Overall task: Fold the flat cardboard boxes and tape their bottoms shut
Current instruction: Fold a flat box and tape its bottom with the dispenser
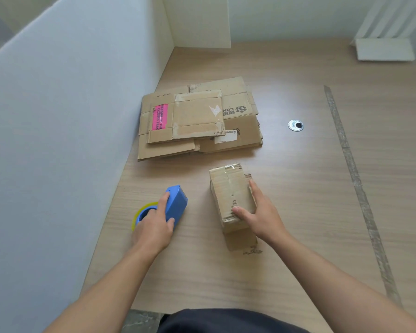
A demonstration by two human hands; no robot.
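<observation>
Head view is showing the right hand (257,212) clasping a small folded box (231,195) near the middle of the table (310,224). Its thumb is pressing the closed flaps down, probably holding the seam together for taping. At the box's nine o'clock, the left hand (154,224) is gripping a blue tape dispenser (177,203), seemingly readying it. Flat boxes (197,121) are lying stacked at eleven o'clock.

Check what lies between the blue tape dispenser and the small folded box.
Nothing: the head view shows only bare tabletop between the tape dispenser in the left hand and the folded box held by the right hand.
</observation>
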